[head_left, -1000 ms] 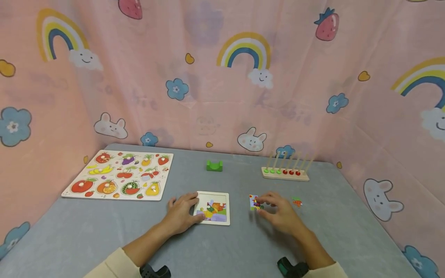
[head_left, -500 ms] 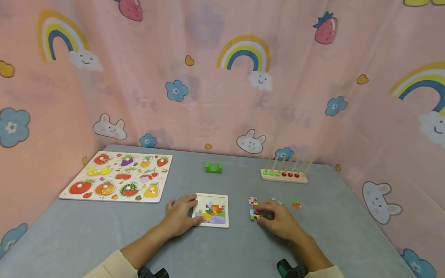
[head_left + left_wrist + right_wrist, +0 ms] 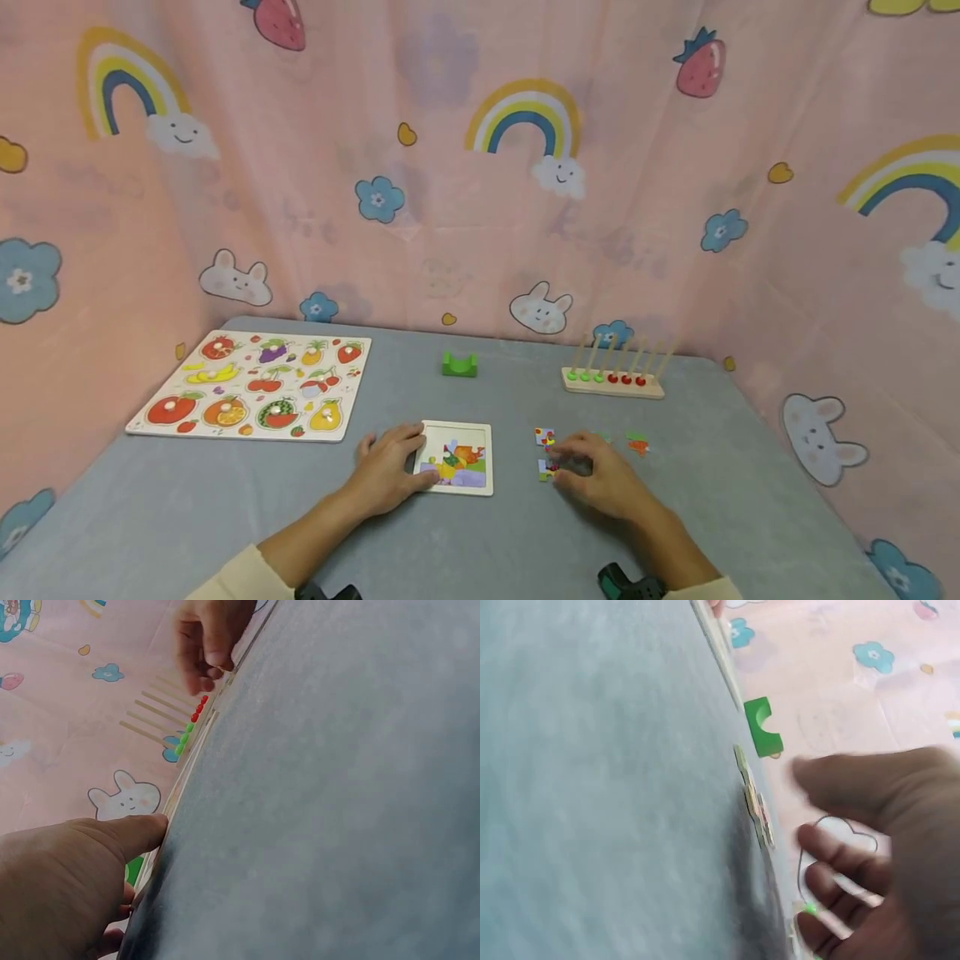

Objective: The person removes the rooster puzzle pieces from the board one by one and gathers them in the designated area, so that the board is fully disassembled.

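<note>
My left hand (image 3: 386, 471) grips the left edge of a small square jigsaw tray (image 3: 491, 458), thumb at the near side and fingers at the far side. A partly assembled picture fills the tray's lower part. My right hand (image 3: 603, 475) hovers low over loose jigsaw pieces, fingers bent. In the right wrist view its blurred thumb (image 3: 840, 780) and fingers stand apart, above the pieces (image 3: 754, 810). One piece (image 3: 543, 436) lies beyond the fingertips and another (image 3: 546, 472) right at them. An orange and green piece (image 3: 637, 442) lies farther right; another is mostly hidden behind the hand.
A large fruit puzzle board (image 3: 247, 427) lies at the left of the grey table. At the back stand a green block with a curved notch (image 3: 459, 365) and, farther right, a wooden peg rack (image 3: 615, 388) with green and red beads. A pink patterned curtain (image 3: 450, 242) surrounds the table.
My right hand has shifted slightly toward me. The two pieces by its fingertips, close together at first, now lie apart, the nearer one drawn toward me. The left hand stays on the tray.
</note>
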A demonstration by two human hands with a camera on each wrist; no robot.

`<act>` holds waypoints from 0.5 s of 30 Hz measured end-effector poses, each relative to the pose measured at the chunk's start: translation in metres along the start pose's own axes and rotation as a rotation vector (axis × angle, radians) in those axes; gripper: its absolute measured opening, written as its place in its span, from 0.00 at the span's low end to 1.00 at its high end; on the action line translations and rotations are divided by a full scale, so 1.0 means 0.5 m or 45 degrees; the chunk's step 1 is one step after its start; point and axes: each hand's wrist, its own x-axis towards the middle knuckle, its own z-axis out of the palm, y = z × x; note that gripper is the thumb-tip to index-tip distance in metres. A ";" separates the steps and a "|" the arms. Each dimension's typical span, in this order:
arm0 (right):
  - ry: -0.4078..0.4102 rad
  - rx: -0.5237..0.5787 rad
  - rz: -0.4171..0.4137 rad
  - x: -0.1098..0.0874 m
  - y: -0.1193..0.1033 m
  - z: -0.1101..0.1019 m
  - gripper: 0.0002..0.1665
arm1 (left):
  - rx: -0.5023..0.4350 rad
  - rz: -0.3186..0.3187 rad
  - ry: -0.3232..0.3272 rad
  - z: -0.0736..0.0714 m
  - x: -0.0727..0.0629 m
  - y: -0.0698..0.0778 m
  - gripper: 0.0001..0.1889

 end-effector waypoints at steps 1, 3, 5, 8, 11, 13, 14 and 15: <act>0.011 0.005 0.011 0.001 -0.007 -0.006 0.17 | -0.001 0.000 -0.003 0.000 0.000 0.001 0.30; 0.044 0.012 0.018 0.003 -0.024 -0.019 0.17 | -0.002 0.000 -0.006 0.001 0.000 0.002 0.30; 0.073 0.026 0.000 0.008 -0.041 -0.031 0.18 | -0.004 -0.005 -0.006 0.000 0.001 0.003 0.30; 0.110 0.006 -0.040 0.015 -0.069 -0.049 0.17 | -0.007 -0.005 -0.005 0.001 0.002 0.003 0.30; 0.139 -0.028 -0.084 0.025 -0.097 -0.065 0.18 | -0.013 0.000 -0.006 0.000 0.002 0.004 0.30; 0.156 -0.051 -0.124 0.033 -0.115 -0.072 0.18 | -0.014 -0.003 -0.010 0.000 0.002 0.003 0.30; 0.162 -0.057 -0.144 0.037 -0.123 -0.074 0.18 | -0.014 -0.005 -0.011 0.000 0.002 0.003 0.30; 0.169 -0.059 -0.164 0.040 -0.130 -0.076 0.19 | -0.013 -0.006 -0.010 0.001 0.002 0.002 0.30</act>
